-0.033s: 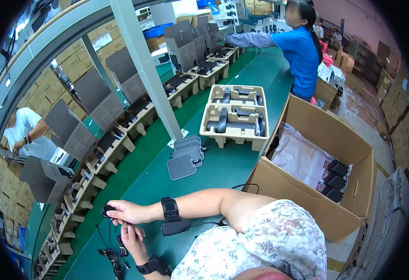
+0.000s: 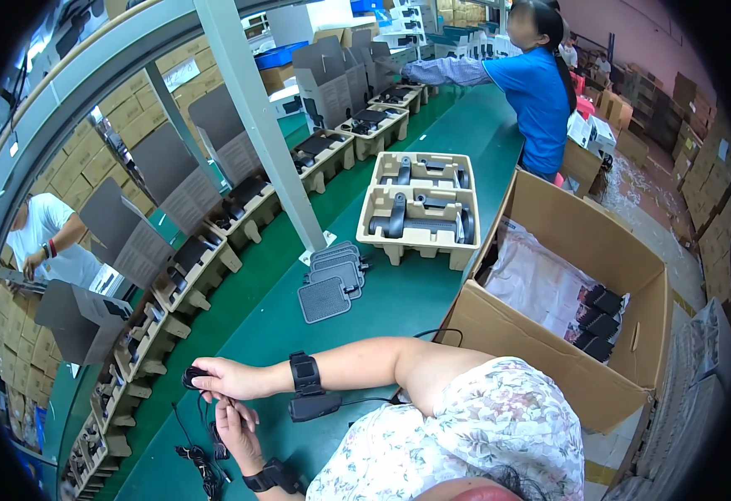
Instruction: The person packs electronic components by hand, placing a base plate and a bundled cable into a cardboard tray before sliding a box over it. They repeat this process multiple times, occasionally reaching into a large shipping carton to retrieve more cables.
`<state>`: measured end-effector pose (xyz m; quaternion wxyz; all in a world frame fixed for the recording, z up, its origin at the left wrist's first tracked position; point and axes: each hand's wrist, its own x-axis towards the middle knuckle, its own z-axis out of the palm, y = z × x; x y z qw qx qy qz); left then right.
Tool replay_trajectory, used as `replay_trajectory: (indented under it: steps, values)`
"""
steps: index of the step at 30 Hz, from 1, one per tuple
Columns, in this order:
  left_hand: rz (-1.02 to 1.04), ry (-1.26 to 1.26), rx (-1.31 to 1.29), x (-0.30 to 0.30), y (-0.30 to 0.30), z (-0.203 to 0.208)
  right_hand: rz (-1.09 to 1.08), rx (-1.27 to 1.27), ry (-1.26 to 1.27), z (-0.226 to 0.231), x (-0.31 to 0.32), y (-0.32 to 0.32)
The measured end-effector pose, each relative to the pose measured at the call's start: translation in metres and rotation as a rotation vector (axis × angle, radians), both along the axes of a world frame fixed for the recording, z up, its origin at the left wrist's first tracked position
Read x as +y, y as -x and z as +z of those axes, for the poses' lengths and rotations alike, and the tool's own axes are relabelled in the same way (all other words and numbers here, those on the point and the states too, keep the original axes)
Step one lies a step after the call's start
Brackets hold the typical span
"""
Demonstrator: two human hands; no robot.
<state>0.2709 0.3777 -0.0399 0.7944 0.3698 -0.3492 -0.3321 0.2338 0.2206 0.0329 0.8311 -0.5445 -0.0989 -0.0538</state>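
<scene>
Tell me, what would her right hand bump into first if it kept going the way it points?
The right hand points leftward; first in line, probably, the row of molded pulp trays with grey cardboard inserts at the green table's edge, though depth is unclear.

Surface: green workbench (image 2: 432, 309), long, running away from the viewer.
Centre: two beige moulded pulp trays (image 2: 420, 204) end to end.
Beside the post: stack of grey flat pads (image 2: 332, 280).
Near end: black cables (image 2: 203, 463).
Left edge: row of filled pulp trays (image 2: 207, 259).

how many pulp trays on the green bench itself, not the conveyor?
2. The near pulp tray sits beside the open cardboard box; the far pulp tray sits directly behind it, edges touching. More may be hidden behind the white post.
</scene>
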Motion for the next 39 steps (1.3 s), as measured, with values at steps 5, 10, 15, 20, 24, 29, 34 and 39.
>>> replay_trajectory:
  steps: [5, 10, 15, 20, 24, 29, 34, 39]
  values:
    - [0.594, -0.367, -0.190, -0.007, 0.009, 0.002, -0.410, -0.172, 0.450, -0.008, -0.011, -0.002]
    - [1.264, -0.375, -0.887, -0.024, 0.026, 0.030, -0.537, -0.392, 0.829, -0.030, -0.013, -0.013]
    - [0.820, -0.378, -0.592, -0.001, 0.008, -0.006, -0.001, -0.162, 0.598, -0.009, 0.006, 0.004]
    - [0.430, -0.559, -0.164, 0.012, -0.009, -0.013, 0.012, -0.058, -0.059, 0.001, 0.001, 0.000]
    - [0.536, -0.164, 0.344, -0.016, 0.044, 0.044, 0.067, 0.112, 0.118, 0.003, 0.000, 0.012]
    - [0.165, -0.318, 0.119, 0.014, 0.025, 0.013, -0.525, -0.534, 1.096, -0.012, 0.012, 0.005]
    - [0.100, -0.524, 0.025, 0.023, 0.015, 0.034, -0.058, -0.920, 1.364, -0.005, -0.006, 0.018]
    - [-0.095, -0.407, 0.179, 0.035, 0.010, 0.029, 0.253, -0.613, 1.401, 0.018, -0.012, 0.010]
